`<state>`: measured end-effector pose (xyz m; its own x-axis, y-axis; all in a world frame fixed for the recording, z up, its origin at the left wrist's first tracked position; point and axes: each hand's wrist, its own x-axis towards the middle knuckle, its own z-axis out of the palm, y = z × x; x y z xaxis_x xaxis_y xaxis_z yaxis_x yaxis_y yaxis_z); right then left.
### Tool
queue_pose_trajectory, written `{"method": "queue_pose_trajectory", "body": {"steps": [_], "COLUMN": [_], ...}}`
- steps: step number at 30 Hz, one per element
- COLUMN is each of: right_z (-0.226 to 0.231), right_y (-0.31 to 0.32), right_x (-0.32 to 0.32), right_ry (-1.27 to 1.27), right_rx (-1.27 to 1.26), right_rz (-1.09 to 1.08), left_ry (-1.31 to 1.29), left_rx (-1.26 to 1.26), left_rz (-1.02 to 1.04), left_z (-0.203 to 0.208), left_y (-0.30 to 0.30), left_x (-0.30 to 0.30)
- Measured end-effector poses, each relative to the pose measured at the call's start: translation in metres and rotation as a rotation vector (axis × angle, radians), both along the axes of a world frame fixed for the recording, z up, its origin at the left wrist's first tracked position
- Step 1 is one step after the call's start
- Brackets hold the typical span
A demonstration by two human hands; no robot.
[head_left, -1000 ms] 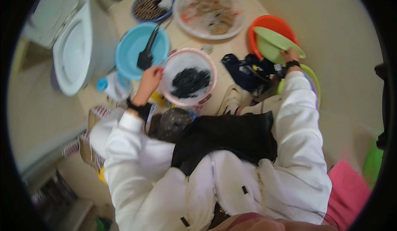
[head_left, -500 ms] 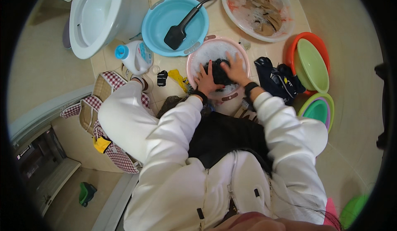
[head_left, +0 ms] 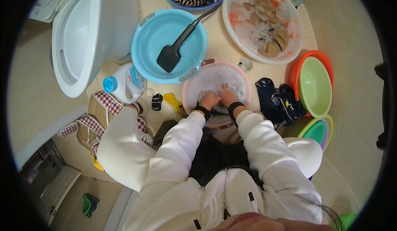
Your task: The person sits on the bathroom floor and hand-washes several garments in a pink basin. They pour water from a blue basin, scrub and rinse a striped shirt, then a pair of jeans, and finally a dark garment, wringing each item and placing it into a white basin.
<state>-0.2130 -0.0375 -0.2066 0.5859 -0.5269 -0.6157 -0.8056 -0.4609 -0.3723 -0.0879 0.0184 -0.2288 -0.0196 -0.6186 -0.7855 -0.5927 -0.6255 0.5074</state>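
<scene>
- Both your hands are sunk in the pink basin (head_left: 194, 91) on the floor just in front of your knees — close enough to press down with your arms.
- Your left hand (head_left: 209, 100) and right hand (head_left: 227, 97) lie side by side under the suds (head_left: 215, 79); you cannot tell whether the fingers are spread or closed, nor what they hold.
- The blue basin (head_left: 144, 41) holding the black brush (head_left: 170, 56) touches the pink one's far-left rim.
- The dark clothes (head_left: 276, 101) wait heaped at its right.

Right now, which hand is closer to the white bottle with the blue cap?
Left. The left hand is in the pink basin's suds on the side toward the bottle; the right hand is beside it, farther away.
</scene>
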Motion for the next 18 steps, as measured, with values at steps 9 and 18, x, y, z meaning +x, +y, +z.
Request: {"method": "queue_pose_trajectory", "body": {"steps": [9, 18], "right_z": [0.007, 0.124], "right_y": [-0.044, 0.017], "right_x": [0.03, 0.038], "right_ry": [-0.035, -0.431], "right_rx": [0.043, -0.39], "right_rz": [-0.365, -0.294], "left_ry": [0.45, 0.076], "left_rx": [-0.152, -0.343], "left_rz": [0.6, 0.697], "left_z": [0.035, 0.07], "left_y": [-0.016, -0.007], "left_x": [0.031, 0.042]}}
